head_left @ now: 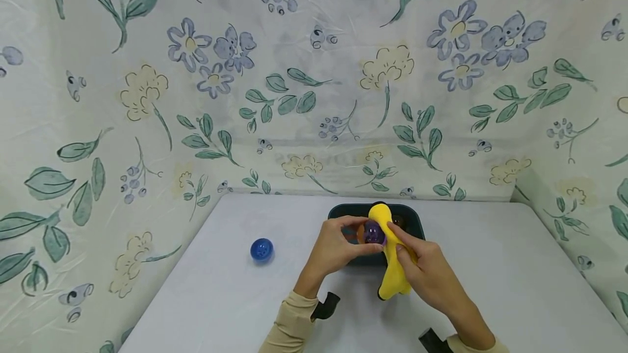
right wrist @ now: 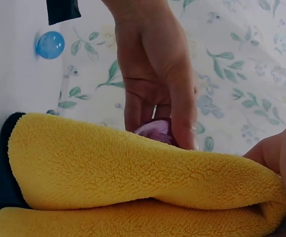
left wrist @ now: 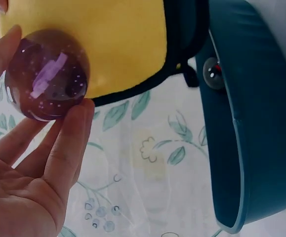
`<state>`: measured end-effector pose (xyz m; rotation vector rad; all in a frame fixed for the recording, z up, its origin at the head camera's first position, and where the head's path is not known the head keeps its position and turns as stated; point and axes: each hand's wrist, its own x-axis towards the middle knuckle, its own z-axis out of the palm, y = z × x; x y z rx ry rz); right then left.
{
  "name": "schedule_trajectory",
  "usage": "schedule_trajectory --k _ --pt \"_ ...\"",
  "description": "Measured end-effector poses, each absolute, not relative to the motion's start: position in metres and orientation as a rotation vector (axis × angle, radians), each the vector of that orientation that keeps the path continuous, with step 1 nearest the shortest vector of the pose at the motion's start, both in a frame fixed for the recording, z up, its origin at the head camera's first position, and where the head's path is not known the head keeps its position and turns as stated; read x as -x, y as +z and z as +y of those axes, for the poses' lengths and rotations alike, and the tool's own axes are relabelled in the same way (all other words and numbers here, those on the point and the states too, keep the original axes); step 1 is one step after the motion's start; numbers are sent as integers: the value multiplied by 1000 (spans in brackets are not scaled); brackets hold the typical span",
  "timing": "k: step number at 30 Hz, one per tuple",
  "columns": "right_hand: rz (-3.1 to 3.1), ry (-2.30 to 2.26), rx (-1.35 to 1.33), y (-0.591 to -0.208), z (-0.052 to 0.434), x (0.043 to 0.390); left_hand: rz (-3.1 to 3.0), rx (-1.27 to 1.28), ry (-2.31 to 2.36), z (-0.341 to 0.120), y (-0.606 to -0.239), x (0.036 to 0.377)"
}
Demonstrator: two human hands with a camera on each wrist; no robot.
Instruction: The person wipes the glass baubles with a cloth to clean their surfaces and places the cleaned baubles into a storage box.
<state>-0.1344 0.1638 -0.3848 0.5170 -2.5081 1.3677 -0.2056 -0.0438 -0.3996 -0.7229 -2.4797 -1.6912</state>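
L hand [head_left: 338, 247] pinches a purple ball [head_left: 374, 232] w/ fingertips, above the near rim of a dark teal tray [head_left: 414, 222] that sits by the tabletop's [head_left: 490, 266] far edge, about mid-width. R hand [head_left: 429, 271] grips a yellow cloth [head_left: 392, 266] (dark-edged), pressed against the ball. A blue ball [head_left: 261, 250] lies apart, toward the tabletop's left edge.

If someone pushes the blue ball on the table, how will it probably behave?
The blue ball looks round and glossy, so it would likely roll freely across the smooth white table. Nothing stands beside it to stop it. It seems small, probably light.
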Motion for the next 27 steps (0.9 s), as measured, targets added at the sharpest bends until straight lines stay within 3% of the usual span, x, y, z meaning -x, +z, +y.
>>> schedule_trajectory --k 10,27 --pt "-2476 1259 -623 -388 170 143 -2512 790 -1658 -32 -399 202" --pt "-2506 1315 -564 -393 185 160 -2473 884 -1605 -21 -399 201"
